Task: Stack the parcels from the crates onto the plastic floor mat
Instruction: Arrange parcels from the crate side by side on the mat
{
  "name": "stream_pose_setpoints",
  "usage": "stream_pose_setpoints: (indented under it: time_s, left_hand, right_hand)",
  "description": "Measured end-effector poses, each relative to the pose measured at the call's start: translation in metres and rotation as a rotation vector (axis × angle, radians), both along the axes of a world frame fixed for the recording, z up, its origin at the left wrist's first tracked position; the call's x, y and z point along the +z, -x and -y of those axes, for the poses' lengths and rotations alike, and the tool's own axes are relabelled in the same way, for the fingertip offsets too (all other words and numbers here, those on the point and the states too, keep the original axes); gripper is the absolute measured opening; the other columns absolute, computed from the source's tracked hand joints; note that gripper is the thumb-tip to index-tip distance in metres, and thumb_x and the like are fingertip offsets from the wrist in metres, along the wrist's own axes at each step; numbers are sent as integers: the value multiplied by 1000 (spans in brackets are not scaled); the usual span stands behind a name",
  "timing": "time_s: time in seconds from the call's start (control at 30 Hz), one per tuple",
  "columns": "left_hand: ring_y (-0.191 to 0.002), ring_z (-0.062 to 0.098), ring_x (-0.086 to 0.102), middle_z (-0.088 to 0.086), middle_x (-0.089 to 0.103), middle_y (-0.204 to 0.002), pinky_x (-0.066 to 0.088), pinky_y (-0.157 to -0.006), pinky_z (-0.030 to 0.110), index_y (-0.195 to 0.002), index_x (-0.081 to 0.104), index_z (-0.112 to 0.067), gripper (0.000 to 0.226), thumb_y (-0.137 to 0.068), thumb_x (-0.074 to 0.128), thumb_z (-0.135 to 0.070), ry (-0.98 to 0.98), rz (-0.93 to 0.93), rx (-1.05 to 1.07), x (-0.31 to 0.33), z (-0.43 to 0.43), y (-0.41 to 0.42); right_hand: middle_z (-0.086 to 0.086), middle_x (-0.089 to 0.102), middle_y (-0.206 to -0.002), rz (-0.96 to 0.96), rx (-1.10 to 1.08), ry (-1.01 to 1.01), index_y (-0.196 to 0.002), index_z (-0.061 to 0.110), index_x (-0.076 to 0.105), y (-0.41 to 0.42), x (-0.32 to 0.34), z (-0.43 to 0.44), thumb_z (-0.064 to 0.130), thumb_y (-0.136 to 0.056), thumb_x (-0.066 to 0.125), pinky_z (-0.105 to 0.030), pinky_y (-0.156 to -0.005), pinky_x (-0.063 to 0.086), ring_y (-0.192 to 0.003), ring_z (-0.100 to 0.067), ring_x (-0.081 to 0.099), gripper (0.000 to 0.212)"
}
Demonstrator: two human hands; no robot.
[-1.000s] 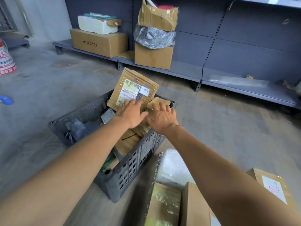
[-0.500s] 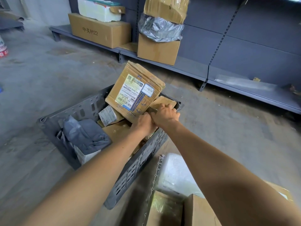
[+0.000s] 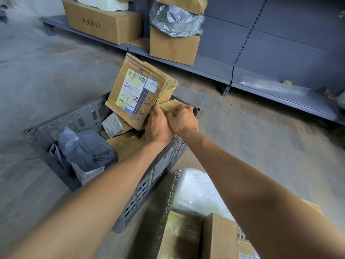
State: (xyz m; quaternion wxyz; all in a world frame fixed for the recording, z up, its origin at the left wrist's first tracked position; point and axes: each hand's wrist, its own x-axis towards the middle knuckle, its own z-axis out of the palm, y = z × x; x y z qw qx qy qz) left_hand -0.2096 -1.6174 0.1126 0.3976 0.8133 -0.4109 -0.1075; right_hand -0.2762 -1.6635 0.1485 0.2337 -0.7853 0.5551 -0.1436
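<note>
A dark grey slotted crate (image 3: 149,184) stands on the concrete floor with several parcels in it. A flat cardboard parcel with a white shipping label (image 3: 138,90) stands tilted up at the crate's far corner. My left hand (image 3: 158,126) grips its lower right corner. Right beside it, my right hand (image 3: 183,120) curls over a smaller plain cardboard parcel (image 3: 170,106) against the crate's far rim. Also in the crate lie a grey poly bag (image 3: 87,146) and a small labelled parcel (image 3: 112,125). The plastic mat (image 3: 153,217) lies at the lower right.
On the mat sit a white foam block (image 3: 196,189), a tape-wrapped box (image 3: 179,234) and a cardboard box (image 3: 218,238). A low grey shelf (image 3: 261,79) runs along the back wall, carrying a long carton (image 3: 100,23) and a stacked box (image 3: 173,43). Bare concrete floor lies on the left.
Both hands went from lying flat on the parcels to gripping them. The labelled parcel now stands steeper and higher. The view has moved closer to the crate.
</note>
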Motion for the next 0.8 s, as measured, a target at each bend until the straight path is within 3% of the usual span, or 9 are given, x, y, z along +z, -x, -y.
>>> stream_pose_setpoints:
  time_s: [0.2,0.3,0.43,0.53,0.63,0.73,0.8]
  left_hand:
    - [-119,32,53,15,45,-138,43,-86,37,-143,31,-10,84,-82,68,-54,30,96,-17,40,-22,1]
    - [-121,33,51,13,46,-134,46,-91,40,-144,31,-10,96,-74,69,-63,53,137,-70,65,-37,7]
    - [-123,27,50,5,40,-139,45,-92,40,-145,31,-13,98,-71,74,-60,51,197,-185,103,-54,16]
    - [-131,23,43,2,34,-146,41,-104,42,-149,29,-15,99,-72,76,-57,45,159,-291,125,-58,25]
    - [-134,18,39,0,34,-150,35,-104,32,-151,27,-19,97,-75,77,-50,51,72,-388,138,-57,42]
    - [-128,10,41,-3,40,-147,31,-98,24,-151,28,-22,95,-75,79,-46,45,-13,-512,138,-52,66]
    - [-127,9,41,-3,40,-146,32,-101,25,-151,28,-22,96,-74,80,-48,21,-10,-581,131,-47,82]
  right_hand:
    - [-15,42,-136,198,-62,55,-132,10,51,21,19,-18,45,-100,38,-41,-97,41,-112,-37,56,50]
    - [-14,42,-135,308,-101,78,-135,11,48,34,35,-25,44,-101,35,-40,-95,41,-113,-36,55,49]
    - [-16,38,-138,371,-149,62,-143,13,40,61,57,-27,49,-98,37,-43,-101,40,-121,-40,49,58]
    - [-17,34,-143,357,-164,18,-147,13,36,92,74,-23,50,-96,39,-43,-103,40,-124,-40,47,63]
    - [-17,33,-146,387,-239,29,-149,13,33,132,89,-16,45,-96,43,-40,-104,40,-125,-38,47,63]
    - [-17,44,-141,418,-347,-56,-141,7,41,173,95,-9,41,-95,47,-40,-100,45,-121,-36,50,58]
    - [-17,57,-128,460,-410,-175,-126,3,55,201,91,-5,42,-91,54,-46,-85,56,-109,-34,56,52]
